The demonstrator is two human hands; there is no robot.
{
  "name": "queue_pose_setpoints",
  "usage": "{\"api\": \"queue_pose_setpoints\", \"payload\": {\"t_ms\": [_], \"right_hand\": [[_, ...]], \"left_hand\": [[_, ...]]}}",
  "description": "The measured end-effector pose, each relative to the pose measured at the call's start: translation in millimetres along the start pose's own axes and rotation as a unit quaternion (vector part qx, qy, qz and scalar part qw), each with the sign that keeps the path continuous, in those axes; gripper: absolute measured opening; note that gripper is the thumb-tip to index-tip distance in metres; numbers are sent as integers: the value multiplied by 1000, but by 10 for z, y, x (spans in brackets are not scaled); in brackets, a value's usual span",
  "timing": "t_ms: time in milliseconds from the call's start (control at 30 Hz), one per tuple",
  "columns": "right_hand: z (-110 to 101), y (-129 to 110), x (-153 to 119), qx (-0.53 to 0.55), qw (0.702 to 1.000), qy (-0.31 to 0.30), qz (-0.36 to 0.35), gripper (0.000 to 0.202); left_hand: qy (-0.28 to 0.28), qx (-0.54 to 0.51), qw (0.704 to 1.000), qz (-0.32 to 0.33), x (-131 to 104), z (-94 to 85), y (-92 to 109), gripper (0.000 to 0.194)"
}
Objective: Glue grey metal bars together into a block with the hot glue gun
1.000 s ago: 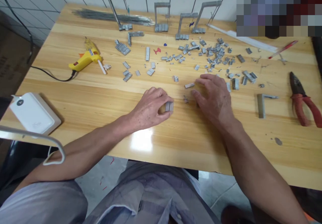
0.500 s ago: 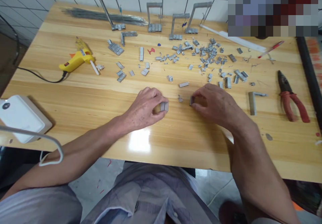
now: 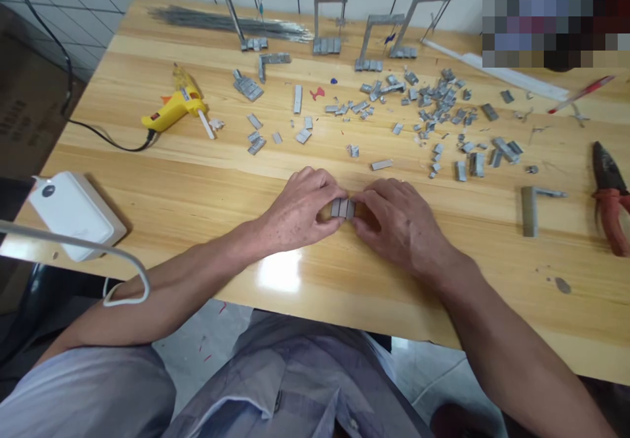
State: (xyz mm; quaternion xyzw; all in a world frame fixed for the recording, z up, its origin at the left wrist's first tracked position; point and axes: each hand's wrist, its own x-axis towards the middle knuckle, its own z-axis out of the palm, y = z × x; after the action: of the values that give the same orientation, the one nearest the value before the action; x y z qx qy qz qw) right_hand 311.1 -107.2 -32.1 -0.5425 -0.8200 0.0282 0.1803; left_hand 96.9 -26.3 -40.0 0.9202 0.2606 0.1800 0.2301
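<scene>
Two short grey staple strips [image 3: 339,208] sit side by side in my left hand [image 3: 301,213], pinched between thumb and index finger just above the wooden table. Against their right side stands another staple strip [image 3: 350,209], pinched by thumb and index finger of my right hand [image 3: 406,224]. The strips are lined up in a row, touching or nearly so; I cannot tell whether they are joined. Beyond my hands lie a single loose strip [image 3: 381,165] and a small staple fragment [image 3: 354,151].
Several staple frames [image 3: 331,45] stand along the back, with a bundle of thin wires [image 3: 197,19]. A yellow glue gun [image 3: 172,108] lies left, a white power bank [image 3: 76,215] nearer. Staple pieces [image 3: 443,100] are heaped right of middle; pliers [image 3: 610,195] lie far right.
My right hand has moved left, bringing its strip up against the two strips in my left hand. The view has shifted, so the table's things appear further right.
</scene>
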Motion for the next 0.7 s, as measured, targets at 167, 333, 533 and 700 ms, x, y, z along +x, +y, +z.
{"api": "queue_pose_setpoints", "payload": {"t_ms": [167, 333, 533, 700], "right_hand": [[17, 20, -26, -1, 1000, 18, 4, 21], [36, 30, -38, 5, 1000, 17, 2, 24], [31, 16, -38, 13, 1000, 11, 8, 26], [-14, 22, -46, 24, 999, 9, 27, 25]], "left_hand": [[-1, 0, 1000, 1, -3, 3, 1, 26], [11, -5, 1000, 3, 4, 20, 1, 29], [15, -14, 1000, 2, 23, 22, 9, 27], [12, -14, 1000, -10, 24, 25, 23, 26]]}}
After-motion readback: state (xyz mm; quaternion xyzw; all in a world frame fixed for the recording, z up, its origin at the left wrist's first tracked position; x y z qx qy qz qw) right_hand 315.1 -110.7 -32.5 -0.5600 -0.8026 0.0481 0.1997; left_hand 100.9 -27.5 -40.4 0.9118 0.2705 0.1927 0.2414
